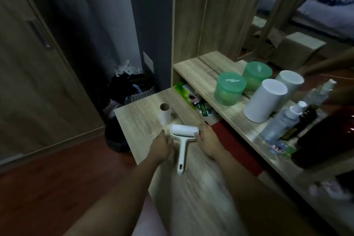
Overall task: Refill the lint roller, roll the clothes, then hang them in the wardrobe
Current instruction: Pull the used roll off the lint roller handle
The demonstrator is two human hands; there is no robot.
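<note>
1. Basket (122, 140) of dark woven mesh, low at left of centre, tucked under the tabletop's left edge; soft clothes (130, 84) heaped behind it, still unrolled and unhung.
2. Cardboard core (165, 113), bare brown tube standing upright on the pale wood-grain tabletop (139, 120), above the hands; light and hollow, likely to topple and roll off if bumped.
3. Left hand (161, 146), centre frame, fingers loosely curled beside the roller's left end; actual contact cannot be told.
4. Lint roller (183, 140), lying flat on the tabletop between both hands: white cylindrical sticky roll on top, smooth white plastic handle pointing toward the bottom of the frame. Risk: roll seated only partway, slipping off the spindle in use; tacky sheet catching fingers or the tabletop.
5. Right hand (207, 141), fingers narrowed against the roll's right end, seemingly pressing it home.
6. Shelf (193, 67) at right: translucent green jars (229, 90), matte white canisters (265, 100), clear spray bottle (283, 122); crowded, easily knocked.
</note>
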